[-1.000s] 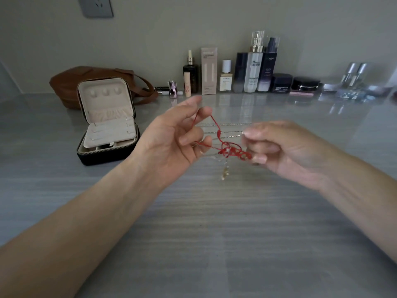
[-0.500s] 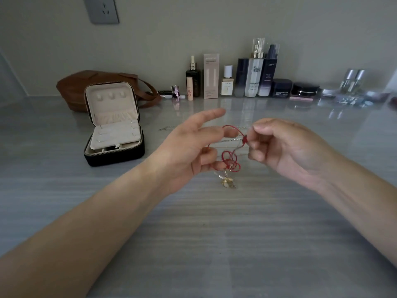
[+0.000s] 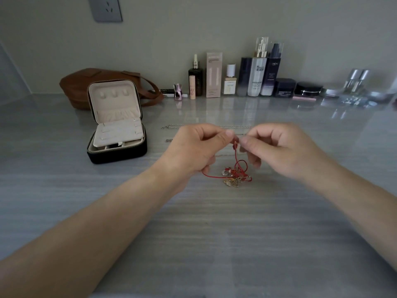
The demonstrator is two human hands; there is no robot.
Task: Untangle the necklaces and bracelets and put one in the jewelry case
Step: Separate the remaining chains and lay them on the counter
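Observation:
A red cord bracelet point(image 3: 237, 166) with small gold charms point(image 3: 232, 182) hangs in a tangle between my hands, its lower end touching the grey table. My left hand point(image 3: 193, 151) pinches the cord's top with thumb and forefinger, and the cord also runs under its palm. Facing it, my right hand point(image 3: 279, 149) pinches the same top end fingertip to fingertip. Thin silver chains point(image 3: 171, 127) lie stretched on the table behind my hands, partly hidden. The black jewelry case point(image 3: 117, 134) stands open at the left, with a cream lining.
A brown leather bag point(image 3: 79, 87) lies behind the case. Several cosmetic bottles and jars point(image 3: 257, 72) line the back wall, with clear glossy items point(image 3: 354, 89) at the far right. Grey tabletop point(image 3: 214, 244) stretches toward me.
Both hands have come together and lowered. My left hand's fingers, spread before, now curl and pinch the cord's top beside my right fingertips. The red tangle and charms have dropped onto the table.

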